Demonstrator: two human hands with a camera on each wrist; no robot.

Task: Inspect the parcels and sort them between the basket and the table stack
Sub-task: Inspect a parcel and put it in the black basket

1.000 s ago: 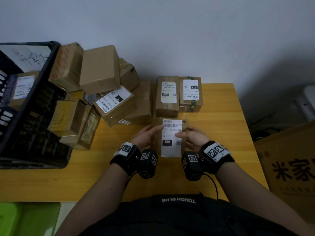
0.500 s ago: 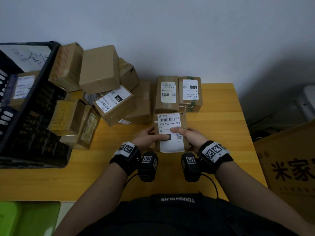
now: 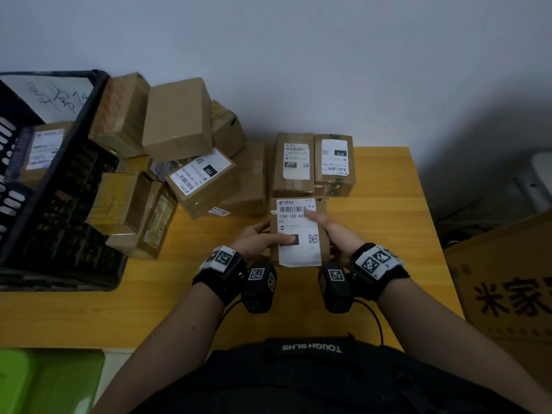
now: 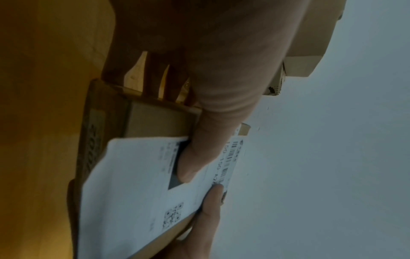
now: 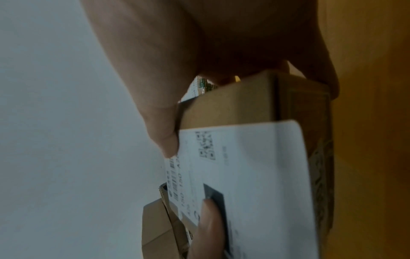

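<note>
A small brown parcel (image 3: 298, 231) with a white label reading 150-150-A26 sits on the yellow table (image 3: 388, 234), just in front of two labelled parcels (image 3: 294, 164) (image 3: 334, 162) laid side by side. My left hand (image 3: 260, 239) grips its left side, thumb on the label's black patch (image 4: 175, 173). My right hand (image 3: 331, 231) grips its right side, thumb on the label (image 5: 244, 175) near the barcode. Fingers of both hands wrap the far sides, mostly hidden. The black basket (image 3: 56, 204) stands at the left with one labelled parcel (image 3: 41, 150) inside.
A jumbled heap of several brown parcels (image 3: 176, 162) lies between the basket and the row of two. A large carton (image 3: 507, 288) with printed characters stands off the table's right edge. A green bin (image 3: 44, 380) sits below at the left. A grey wall rises behind.
Both hands have slid the held parcel away from me until it sits close behind the two labelled parcels, and its label has tilted to lie flatter, facing up.
</note>
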